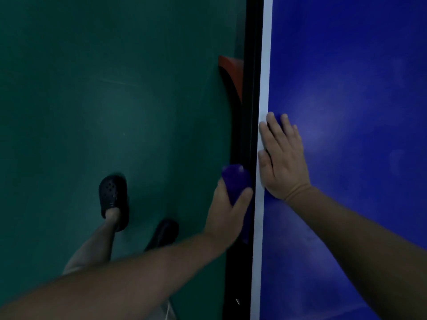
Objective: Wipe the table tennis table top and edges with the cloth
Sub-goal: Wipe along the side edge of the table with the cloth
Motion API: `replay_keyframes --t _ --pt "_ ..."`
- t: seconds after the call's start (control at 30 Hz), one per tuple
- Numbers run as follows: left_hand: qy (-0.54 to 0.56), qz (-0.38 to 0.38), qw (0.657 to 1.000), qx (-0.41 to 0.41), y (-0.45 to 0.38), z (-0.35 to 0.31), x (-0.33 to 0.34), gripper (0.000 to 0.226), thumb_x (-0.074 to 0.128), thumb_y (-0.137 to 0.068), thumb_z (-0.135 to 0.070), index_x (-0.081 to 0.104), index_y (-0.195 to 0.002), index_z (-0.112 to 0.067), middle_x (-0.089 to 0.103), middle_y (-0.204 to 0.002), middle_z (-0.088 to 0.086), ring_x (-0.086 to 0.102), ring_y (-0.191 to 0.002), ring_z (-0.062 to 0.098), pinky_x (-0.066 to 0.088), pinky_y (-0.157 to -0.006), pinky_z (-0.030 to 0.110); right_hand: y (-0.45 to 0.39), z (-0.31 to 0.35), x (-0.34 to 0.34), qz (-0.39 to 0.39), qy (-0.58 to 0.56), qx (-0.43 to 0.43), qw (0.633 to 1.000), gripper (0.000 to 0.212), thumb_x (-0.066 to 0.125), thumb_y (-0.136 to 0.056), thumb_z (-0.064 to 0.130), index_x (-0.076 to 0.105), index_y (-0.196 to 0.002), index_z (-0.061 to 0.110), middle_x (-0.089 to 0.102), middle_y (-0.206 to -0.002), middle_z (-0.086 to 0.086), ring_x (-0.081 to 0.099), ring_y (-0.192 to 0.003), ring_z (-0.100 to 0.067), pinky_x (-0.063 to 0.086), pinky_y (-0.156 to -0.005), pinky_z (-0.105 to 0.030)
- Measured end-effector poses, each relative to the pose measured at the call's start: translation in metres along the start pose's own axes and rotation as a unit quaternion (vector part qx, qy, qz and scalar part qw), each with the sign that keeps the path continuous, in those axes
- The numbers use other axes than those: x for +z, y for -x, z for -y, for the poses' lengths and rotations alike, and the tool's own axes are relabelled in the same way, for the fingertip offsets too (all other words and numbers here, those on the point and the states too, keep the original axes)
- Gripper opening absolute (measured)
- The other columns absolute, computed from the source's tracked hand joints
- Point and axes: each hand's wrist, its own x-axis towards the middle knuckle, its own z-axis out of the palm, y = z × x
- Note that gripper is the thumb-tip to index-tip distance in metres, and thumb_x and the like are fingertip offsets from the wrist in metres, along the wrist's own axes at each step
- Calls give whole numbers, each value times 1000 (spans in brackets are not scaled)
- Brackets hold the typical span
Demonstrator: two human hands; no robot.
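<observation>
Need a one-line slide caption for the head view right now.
Left hand wipes the table's black side edge with a purple cloth; right hand rests flat on top.

Beside the table's black edge (248, 112), an orange-black leg part (231, 75) juts out ahead; green floor (104, 88) lies open left.

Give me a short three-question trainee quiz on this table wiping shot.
1. True or false: the left hand grips the purple cloth.
2. Where does the right hand rest?
A. on the green floor
B. flat on the blue table top at its white edge line
C. on the cloth
3. Fill in: the cloth is against the table's black ____.

Key: 1 true; 2 B; 3 side edge.
</observation>
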Motion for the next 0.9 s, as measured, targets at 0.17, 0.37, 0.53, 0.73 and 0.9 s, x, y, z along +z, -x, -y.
replay_keyframes --t 0.17,0.37,0.53,0.73,0.9 --pt "20 21 999 22 -9 -12 2 32 61 -90 -49 52 -120 -47 66 -117 -3 63 -108 20 46 -99 55 -1 1 -2 4 7 5 1000 54 31 -103 29 34 -152 9 28 -161 -11 19 -151 -37 17 -120 -57" --pt "-15 -33 995 90 -100 -59 1 36 56 -93 -38 47 -127 -49 59 -132 -7 55 -123 11 39 -110 45 -2 -1 -1 -5 6 12 1000 54 36 -101 28 37 -150 8 27 -161 -14 19 -151 -36 16 -121 -56" --pt "34 31 999 25 -42 -29 -3 36 63 -90 -51 52 -124 -52 65 -121 -8 61 -114 15 45 -102 54 -2 -1 0 4 -8 14 1000 56 33 -101 28 34 -150 3 26 -160 -19 17 -151 -37 16 -121 -58" --pt "-30 -11 998 59 -116 -80 -4 37 59 -88 -45 50 -122 -57 63 -124 -12 59 -116 10 43 -106 48 -3 1 -1 -13 -35 36 999 54 39 -101 29 38 -149 5 29 -160 -18 20 -151 -35 16 -121 -56" --pt "-40 -8 998 46 -124 -82 -3 34 57 -89 -49 50 -122 -50 63 -121 -4 60 -113 18 43 -103 50 -3 1 -2 -20 -42 53 998 54 40 -101 29 39 -149 5 30 -160 -18 20 -151 -35 15 -122 -55"
